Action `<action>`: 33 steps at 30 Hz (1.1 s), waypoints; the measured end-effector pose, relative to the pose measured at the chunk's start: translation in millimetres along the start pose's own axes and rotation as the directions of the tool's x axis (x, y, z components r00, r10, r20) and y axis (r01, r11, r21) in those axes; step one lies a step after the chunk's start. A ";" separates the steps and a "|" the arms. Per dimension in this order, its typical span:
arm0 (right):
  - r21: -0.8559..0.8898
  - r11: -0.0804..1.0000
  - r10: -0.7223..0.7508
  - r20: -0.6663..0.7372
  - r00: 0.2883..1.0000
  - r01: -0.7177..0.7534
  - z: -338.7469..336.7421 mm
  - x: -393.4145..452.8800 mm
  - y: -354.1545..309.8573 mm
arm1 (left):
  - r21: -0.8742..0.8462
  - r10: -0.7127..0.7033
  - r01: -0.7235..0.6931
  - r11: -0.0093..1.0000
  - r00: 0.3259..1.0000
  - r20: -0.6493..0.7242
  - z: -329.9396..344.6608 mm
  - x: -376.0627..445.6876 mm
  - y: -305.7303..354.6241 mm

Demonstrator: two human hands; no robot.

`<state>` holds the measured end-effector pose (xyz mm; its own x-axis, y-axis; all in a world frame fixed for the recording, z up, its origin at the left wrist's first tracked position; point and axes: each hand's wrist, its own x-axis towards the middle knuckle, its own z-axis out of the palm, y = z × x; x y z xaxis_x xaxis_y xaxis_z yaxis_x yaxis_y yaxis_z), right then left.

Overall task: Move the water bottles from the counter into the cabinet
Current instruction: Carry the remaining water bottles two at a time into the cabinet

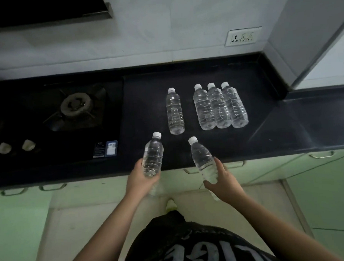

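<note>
My left hand (141, 178) grips a clear water bottle with a white cap (152, 153) around its base, held over the counter's front edge. My right hand (222, 179) holds a second clear bottle (202, 158) by its lower part, tilted slightly left. Farther back on the black counter (266, 129), one bottle (174, 111) stands alone. To its right, three bottles (219, 106) stand side by side, touching. Below the counter run pale green cabinet doors (319, 182) with metal handles, all closed as far as I can see.
A gas stove burner (76, 105) sits in the black hob at the left, with two white knobs (16, 146) near its front. A wall socket (242, 37) is on the backsplash. A grey wall column (301, 33) bounds the counter at the right. My foot (170, 204) stands on the pale floor.
</note>
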<state>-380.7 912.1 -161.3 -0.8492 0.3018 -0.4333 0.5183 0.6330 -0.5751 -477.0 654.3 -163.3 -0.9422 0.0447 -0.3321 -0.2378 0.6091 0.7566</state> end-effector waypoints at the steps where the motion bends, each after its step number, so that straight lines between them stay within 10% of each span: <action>1: 0.008 1.000 -0.015 0.013 1.000 0.015 -0.2 -10.3 7.6 | -0.045 -0.027 0.027 0.999 1.000 0.003 1.0 -11.2 -5.7; 12: 0.254 0.942 -0.267 0.167 0.949 0.220 16.0 -121.9 52.0 | -0.557 -0.237 0.263 0.788 0.964 0.121 -9.2 -193.1 -66.6; 21: 0.447 0.781 -0.590 0.300 0.749 0.436 54.3 -179.3 -31.6 | -0.749 -0.189 0.093 0.656 0.981 -0.044 -73.9 -306.0 -104.4; 33: 0.492 0.736 -0.677 0.527 0.514 0.465 215.4 -301.4 -156.2 | -0.902 -0.337 -0.164 0.400 0.889 -0.311 -178.0 -487.0 -231.2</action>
<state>-183.9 568.7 -90.4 -0.7339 -0.6493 -0.1995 0.0366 0.2555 -0.9661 -5.2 350.8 -76.2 -0.8306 -0.4115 -0.3753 -0.1538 -0.4782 0.8647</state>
